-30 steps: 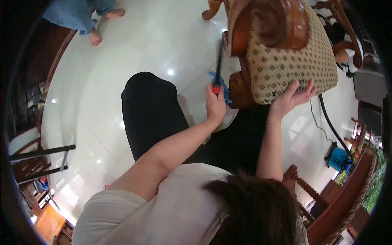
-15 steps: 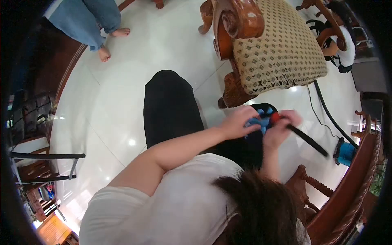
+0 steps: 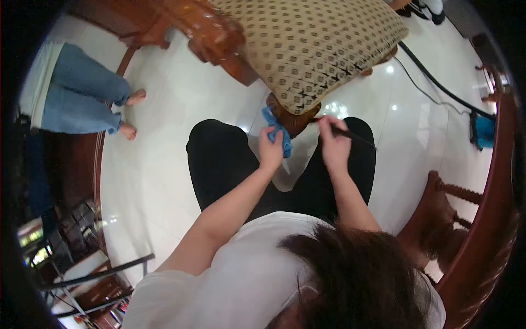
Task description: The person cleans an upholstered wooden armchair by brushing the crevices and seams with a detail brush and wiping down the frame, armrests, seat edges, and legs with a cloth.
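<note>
My left hand (image 3: 271, 149) is closed on a crumpled blue cloth (image 3: 286, 143), which lies against the carved wooden foot (image 3: 295, 122) of the upholstered chair. Just right of that foot, my right hand (image 3: 335, 147) grips a thin black tool (image 3: 357, 138) with its long end pointing right, over my right knee. The tool's other end, near the chair foot, is partly hidden by my fingers. Above both hands is the chair's patterned seat cushion (image 3: 312, 44), dark and worn-looking along its near edge.
A person in jeans (image 3: 82, 104) stands barefoot at the left. A black hose (image 3: 433, 79) and a thin cord run to a blue device (image 3: 484, 131) at the right. A carved wooden chair (image 3: 476, 219) stands lower right, a black metal frame (image 3: 101, 277) lower left.
The black tool passed from my left hand to my right. My right hand left the cushion. My left hand came back to the chair foot with the cloth. The view has shifted.
</note>
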A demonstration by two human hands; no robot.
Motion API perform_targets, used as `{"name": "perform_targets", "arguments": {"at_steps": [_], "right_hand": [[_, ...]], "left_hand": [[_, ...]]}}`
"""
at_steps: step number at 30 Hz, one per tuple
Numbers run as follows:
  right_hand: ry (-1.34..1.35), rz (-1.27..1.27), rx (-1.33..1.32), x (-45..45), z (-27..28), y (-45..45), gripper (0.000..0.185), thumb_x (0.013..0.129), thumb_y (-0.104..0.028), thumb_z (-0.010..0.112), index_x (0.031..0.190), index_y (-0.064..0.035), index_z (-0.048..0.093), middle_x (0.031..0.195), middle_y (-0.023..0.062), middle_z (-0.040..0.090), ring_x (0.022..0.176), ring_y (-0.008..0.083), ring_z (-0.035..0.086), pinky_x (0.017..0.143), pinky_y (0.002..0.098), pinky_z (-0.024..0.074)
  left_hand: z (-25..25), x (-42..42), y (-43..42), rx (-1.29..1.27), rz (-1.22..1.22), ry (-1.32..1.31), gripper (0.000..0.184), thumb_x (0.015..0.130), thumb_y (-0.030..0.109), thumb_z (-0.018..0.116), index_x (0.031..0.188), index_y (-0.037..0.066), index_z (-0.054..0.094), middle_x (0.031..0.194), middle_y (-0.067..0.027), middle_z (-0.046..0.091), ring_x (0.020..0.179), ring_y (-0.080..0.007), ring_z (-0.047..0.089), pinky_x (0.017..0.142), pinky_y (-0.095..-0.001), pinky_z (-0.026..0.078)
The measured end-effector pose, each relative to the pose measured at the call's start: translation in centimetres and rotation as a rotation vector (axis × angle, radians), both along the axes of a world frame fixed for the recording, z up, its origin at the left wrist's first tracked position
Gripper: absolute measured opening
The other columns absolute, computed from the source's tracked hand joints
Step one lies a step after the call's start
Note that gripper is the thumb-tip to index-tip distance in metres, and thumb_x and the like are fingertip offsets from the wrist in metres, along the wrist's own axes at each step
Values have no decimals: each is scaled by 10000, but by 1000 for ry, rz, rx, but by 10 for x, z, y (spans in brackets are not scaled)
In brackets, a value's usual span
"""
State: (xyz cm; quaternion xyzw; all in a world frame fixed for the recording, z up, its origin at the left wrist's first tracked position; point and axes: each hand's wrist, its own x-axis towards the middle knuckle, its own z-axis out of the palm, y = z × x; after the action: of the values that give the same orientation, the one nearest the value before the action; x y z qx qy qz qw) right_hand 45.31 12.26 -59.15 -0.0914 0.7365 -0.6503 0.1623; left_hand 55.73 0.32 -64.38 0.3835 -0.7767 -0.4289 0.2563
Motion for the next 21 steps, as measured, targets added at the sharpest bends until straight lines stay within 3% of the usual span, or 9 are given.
{"name": "perform_targets", "arguments": {"at_steps": [2,5,6,7,9,13,14,19,21], "right_hand": [[97,-269,-167,-10,25,-8,203,905,-180,637,1027,-17,644,989,92,669,930,172,613,863,288,457],[-45,39,55,-4,-43,-15,166,931,-113,622,1057,-5,610,920,62,635,849,106,588,773,236,468],[-251,-22,-63,-1,-44,-11,204,925,-100,627,1098,2,584,997,103,629,916,154,604,846,273,496],[-252,-43,-70,-5,-37,-10,204,925,-100,627,1098,2,584,997,103,629,916,154,604,846,273,496],[-469,-312,-667,-16,-5,-7,248,904,-96,644,1118,-1,564,1034,120,615,1003,189,610,910,328,511],[-716,-111,-483,-19,-5,3,264,918,-114,635,1126,5,525,1097,115,584,1019,206,604,959,337,509],[-753,-111,-627,-19,-5,9,250,920,-109,632,1116,3,525,1091,108,586,1018,205,607,953,326,510],[-540,-153,-510,-22,-11,9,216,913,-94,637,1091,-19,541,1072,101,588,1021,195,601,933,322,516],[-603,91,-451,-19,-11,11,196,909,-85,639,1070,-18,550,1072,104,590,1020,199,602,943,320,512]], "left_hand": [[23,6,7,463,188,-39,337,953,250,583,1169,-2,524,1116,-153,585,1040,-228,544,925,-343,417],[28,-5,3,465,185,65,348,952,253,585,1171,-10,522,1078,-147,597,1018,-224,555,922,-333,421],[-12,-3,-5,541,180,176,354,950,257,591,1172,-10,523,1094,-144,587,1018,-224,553,929,-335,418],[-20,-3,-8,539,160,168,354,950,257,591,1172,-10,523,1094,-144,587,1018,-224,553,929,-335,418],[-28,2,-7,531,200,151,347,953,248,592,1172,-12,523,1095,-126,577,1018,-207,552,904,-323,434],[-12,-4,1,701,224,240,339,955,227,588,1181,-11,505,1106,-104,562,1006,-183,550,873,-310,451],[-9,-6,1,763,232,276,337,957,221,584,1187,-8,494,1108,-97,558,994,-173,548,860,-303,456],[-7,-7,6,814,230,320,352,967,188,564,1238,33,403,1106,-104,546,966,-175,550,824,-319,475],[-5,-13,6,789,269,319,341,969,190,561,1233,33,415,1114,-101,540,981,-171,543,838,-315,467]]}}
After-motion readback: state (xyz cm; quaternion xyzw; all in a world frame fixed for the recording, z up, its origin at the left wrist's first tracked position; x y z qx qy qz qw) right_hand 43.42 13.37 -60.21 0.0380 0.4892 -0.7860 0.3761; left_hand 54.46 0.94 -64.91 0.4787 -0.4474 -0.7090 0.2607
